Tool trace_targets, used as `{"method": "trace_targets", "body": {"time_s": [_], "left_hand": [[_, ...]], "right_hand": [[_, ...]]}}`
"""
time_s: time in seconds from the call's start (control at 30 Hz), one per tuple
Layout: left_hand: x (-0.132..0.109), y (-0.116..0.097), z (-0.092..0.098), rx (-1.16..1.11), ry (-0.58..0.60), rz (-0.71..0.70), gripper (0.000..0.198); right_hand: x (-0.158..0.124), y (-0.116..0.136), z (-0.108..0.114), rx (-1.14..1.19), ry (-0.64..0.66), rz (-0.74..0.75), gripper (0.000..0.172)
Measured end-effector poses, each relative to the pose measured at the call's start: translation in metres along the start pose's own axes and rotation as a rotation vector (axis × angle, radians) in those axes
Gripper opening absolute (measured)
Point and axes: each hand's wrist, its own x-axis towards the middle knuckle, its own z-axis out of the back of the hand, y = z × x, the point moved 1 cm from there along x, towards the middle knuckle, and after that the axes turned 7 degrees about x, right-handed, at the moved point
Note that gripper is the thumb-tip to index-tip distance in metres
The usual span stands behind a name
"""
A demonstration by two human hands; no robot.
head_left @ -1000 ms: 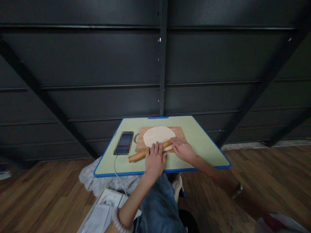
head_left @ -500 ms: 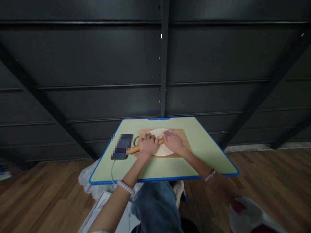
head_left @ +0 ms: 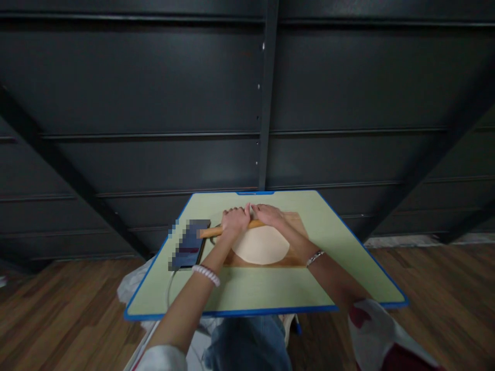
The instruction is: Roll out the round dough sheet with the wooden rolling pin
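As the left hand (head_left: 235, 219) and the right hand (head_left: 269, 214) bear down on a wooden rolling pin (head_left: 212, 233), the work in hand looks like rolling out a round of dough (head_left: 261, 246). The pin lies across the dough's far edge, and the dough sits flat on a wooden board (head_left: 297, 234), which rests on a pale green table (head_left: 251, 288) with a blue rim. The round looks fairly even, so the next move seems to call for drawing the pin back toward the near side with steady pressure. Both arms reach forward from the near edge and angle inward, the hands almost meeting at the pin's middle. Each grip is curled over the pin and holding it, though how hard the fingers clench I cannot tell. The pin's left end reaches a blurred phone (head_left: 189, 242), whose cable (head_left: 169, 288) runs toward the near edge. A bead bracelet (head_left: 206, 275) circles the left wrist, a metal bracelet (head_left: 315, 257) the right.
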Motion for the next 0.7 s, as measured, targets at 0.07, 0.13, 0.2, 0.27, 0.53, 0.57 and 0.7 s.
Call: {"method": "trace_targets", "body": {"time_s": [0.07, 0.13, 0.2, 0.27, 0.53, 0.57, 0.7], "left_hand": [[0.006, 0.002, -0.001, -0.038, -0.010, 0.054, 0.068], [0.011, 0.003, -0.002, -0.056, -0.052, 0.092, 0.072], [0.015, 0.002, -0.003, -0.054, -0.109, 0.101, 0.071], [0.019, 0.002, -0.003, -0.051, -0.133, 0.111, 0.070], [0.029, 0.004, -0.005, -0.072, -0.003, 0.099, 0.056], [0.028, 0.004, -0.004, -0.071, 0.004, 0.093, 0.055], [0.019, 0.003, -0.003, -0.065, 0.043, 0.056, 0.054]], "right_hand": [[0.009, -0.002, -0.001, 0.012, -0.021, -0.040, 0.058], [0.017, -0.004, -0.002, 0.021, -0.039, -0.075, 0.058], [0.024, -0.007, -0.004, 0.028, -0.044, -0.092, 0.058], [0.031, -0.009, -0.005, 0.035, -0.043, -0.104, 0.056], [0.033, -0.006, -0.005, 0.019, -0.057, -0.084, 0.042], [0.030, -0.005, -0.004, 0.015, -0.059, -0.065, 0.039], [0.013, 0.000, -0.001, -0.001, -0.095, 0.040, 0.029]]}}
